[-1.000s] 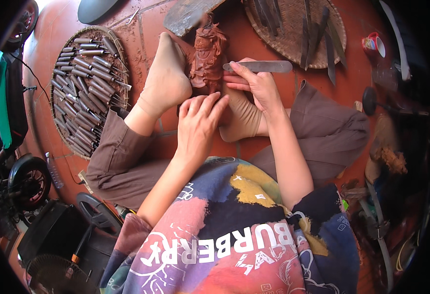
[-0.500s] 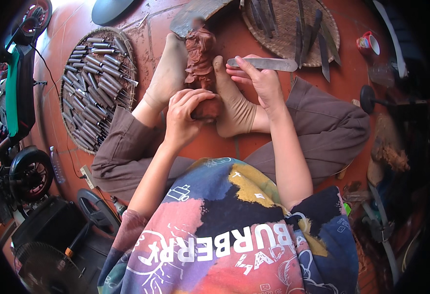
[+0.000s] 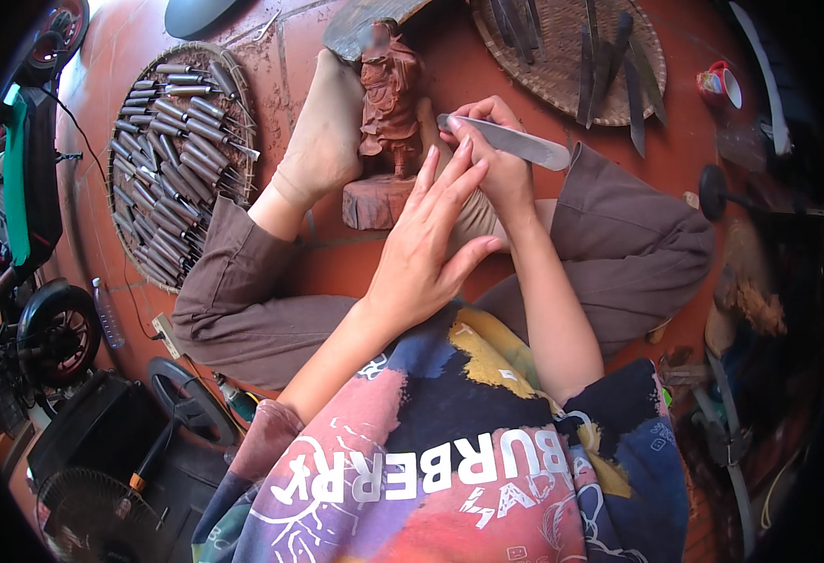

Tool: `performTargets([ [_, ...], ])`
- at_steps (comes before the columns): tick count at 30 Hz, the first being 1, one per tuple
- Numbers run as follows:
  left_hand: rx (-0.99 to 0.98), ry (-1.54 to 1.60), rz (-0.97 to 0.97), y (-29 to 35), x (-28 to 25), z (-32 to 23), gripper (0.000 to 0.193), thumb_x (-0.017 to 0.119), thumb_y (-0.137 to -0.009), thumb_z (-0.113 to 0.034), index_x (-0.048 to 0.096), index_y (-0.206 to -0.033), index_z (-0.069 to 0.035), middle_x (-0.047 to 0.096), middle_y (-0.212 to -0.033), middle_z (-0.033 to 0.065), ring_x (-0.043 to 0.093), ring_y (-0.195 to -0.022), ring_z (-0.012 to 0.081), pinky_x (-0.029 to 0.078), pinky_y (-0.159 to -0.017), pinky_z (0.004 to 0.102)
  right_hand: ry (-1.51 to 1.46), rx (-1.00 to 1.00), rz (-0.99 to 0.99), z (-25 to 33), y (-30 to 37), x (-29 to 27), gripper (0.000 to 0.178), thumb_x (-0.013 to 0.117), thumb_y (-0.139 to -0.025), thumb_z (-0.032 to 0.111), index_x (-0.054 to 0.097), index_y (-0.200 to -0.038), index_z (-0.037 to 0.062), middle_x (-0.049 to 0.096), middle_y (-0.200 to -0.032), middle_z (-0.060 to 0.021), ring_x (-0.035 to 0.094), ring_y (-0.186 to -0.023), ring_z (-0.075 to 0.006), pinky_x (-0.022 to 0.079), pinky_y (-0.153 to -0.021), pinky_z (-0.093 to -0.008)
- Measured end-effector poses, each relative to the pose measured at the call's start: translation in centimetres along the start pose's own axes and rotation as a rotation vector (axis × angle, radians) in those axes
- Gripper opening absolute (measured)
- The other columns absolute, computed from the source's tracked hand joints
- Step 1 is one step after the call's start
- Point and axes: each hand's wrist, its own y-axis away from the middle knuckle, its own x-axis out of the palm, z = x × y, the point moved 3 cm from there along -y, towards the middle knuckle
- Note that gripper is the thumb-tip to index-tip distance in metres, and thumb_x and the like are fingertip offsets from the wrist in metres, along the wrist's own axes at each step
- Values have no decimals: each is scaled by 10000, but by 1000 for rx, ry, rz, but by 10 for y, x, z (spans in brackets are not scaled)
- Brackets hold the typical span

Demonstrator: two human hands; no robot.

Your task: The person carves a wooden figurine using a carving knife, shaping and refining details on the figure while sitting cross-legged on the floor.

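Note:
A carved reddish-brown wooden figurine stands upright on its thick rough-edged base between my bare feet. My right hand, to the right of it, is closed around a flat grey metal file with a rounded end. My left hand is off the figurine, its fingers stretched out and thumb apart. The fingertips of that hand reach beside the right hand, near the file's inner end; whether they touch it I cannot tell. It partly covers my right foot and the base's right side.
On the left lies a round basket full of dark-handled carving tools. Several long flat blades rest on a woven tray at the far right, with a red-and-white cup beyond. A wooden board sits behind the figurine.
My left hand has let go of the figurine's base and moved right, opening beside the right hand. The figurine now stands more upright. The file has tilted, its outer end lower.

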Motion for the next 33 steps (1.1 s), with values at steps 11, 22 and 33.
performTargets([
  [11,-99,-86,-20,-20,24,12,752,702,-945,-303,350,-1564,-60,255,-1653,211,162,-1521,498,199,-1231,536,165,-344,346,-15,6,2,272,627,-974,132,704,-1175,-34,614,-1225,-126,603,-1188,-229,505,-1023,-375],
  [22,-164,-186,47,-40,31,24,677,680,-955,-319,418,-1522,-55,301,-1621,236,211,-1465,580,286,-1192,560,-358,291,66,-31,-8,-2,185,741,-921,115,685,-1027,-25,684,-995,-63,665,-944,-139,558,-806,-274],
  [33,-175,-263,105,-44,31,28,691,667,-958,-374,415,-1527,-74,331,-1616,208,244,-1452,580,378,-1139,539,-523,402,45,-40,-7,-5,285,761,-904,126,641,-1108,-33,691,-1024,-89,686,-984,-180,574,-853,-300],
])
